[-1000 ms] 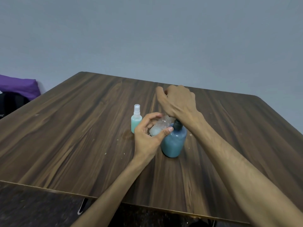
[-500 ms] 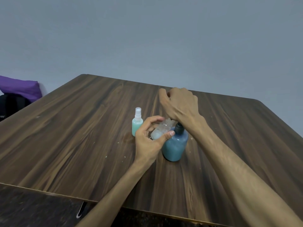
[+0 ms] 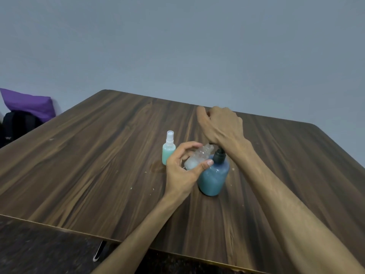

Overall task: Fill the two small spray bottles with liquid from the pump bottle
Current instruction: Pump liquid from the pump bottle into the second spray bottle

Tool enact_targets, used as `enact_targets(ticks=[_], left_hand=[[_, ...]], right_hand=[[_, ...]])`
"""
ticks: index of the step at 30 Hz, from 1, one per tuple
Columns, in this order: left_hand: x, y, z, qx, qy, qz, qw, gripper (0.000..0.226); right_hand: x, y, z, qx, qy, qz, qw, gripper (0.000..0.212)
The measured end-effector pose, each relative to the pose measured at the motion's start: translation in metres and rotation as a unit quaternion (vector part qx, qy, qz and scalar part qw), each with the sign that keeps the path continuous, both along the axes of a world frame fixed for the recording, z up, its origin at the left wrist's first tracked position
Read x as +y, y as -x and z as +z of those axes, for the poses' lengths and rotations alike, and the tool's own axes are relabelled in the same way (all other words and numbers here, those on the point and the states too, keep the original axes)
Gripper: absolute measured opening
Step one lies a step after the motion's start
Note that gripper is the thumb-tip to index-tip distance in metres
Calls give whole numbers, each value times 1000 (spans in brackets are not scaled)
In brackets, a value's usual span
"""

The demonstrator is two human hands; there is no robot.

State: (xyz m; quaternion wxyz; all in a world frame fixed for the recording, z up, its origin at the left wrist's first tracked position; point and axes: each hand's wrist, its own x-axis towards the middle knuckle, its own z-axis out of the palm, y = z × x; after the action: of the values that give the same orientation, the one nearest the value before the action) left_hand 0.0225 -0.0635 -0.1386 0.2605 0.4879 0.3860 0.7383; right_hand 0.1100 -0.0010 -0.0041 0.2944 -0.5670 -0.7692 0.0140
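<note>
1. Two hands work over the table (image 3: 98,165), w/ everything bunched mid-top, just ahead of the fingers.
2. Pump bottle (image 3: 214,177), blue, stands upright, touching the L thumb on its L shoulder & directly under the R wrist. Biggest item of the task.
3. R hand (image 3: 221,125) sits over the pump head; the dark collar shows just below the wrist. Fingers are curled down on the far side. Whether they grip the head or only press it I can't tell: the back of the hand hides them.
4. L hand (image 3: 183,167) grips the clear spray bottle (image 3: 197,158): thumb on the near side, fingers curled over the far side, clamped round its body.
5. Key relation: the clear bottle's long axis is tilted, base low-L inside the L palm, open neck up-R pointing at the spot under the R palm where the spout should be. Spout itself is hidden, so neck-to-spout lineup can't be confirmed. My guess: the next pump stroke depends on that neck sitting right under the outlet.
6. Capped green spray bottle (image 3: 168,153) stands upright just L of the L fingers, apart from them. Looks filled already, judging by colour.
</note>
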Motion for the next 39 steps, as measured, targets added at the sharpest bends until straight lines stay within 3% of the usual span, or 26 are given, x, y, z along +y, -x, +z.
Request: enact_targets(ticks=[6, 9, 16, 20, 24, 27, 39], left_hand=[[0, -1, 1, -6, 2, 2, 1000, 48], [-1, -2, 2, -7, 0, -2, 1000, 48], [0, 0, 0, -6, 1, 0, 1000, 49], [1, -1, 1, -1, 3, 4, 1000, 50], [1, -1, 0, 4, -6, 8, 1000, 50], [2, -1, 0, 7, 5, 5, 1000, 50], [1, -1, 2, -10, 0, -8, 1000, 48]], right_hand=[[-2, 0, -6, -22, 19, 2, 1000, 57], [-5, -2, -4, 20, -23, -7, 1000, 56], [-3, 1, -5, -2, -35, 1, 999, 56], [-2, 2, -5, -34, 16, 7, 999, 56], [-3, -1, -5, 14, -7, 11, 1000, 55], [-2, 1, -7, -22, 24, 14, 999, 57], [-2, -1, -2, 7, 2, 16, 1000, 55]])
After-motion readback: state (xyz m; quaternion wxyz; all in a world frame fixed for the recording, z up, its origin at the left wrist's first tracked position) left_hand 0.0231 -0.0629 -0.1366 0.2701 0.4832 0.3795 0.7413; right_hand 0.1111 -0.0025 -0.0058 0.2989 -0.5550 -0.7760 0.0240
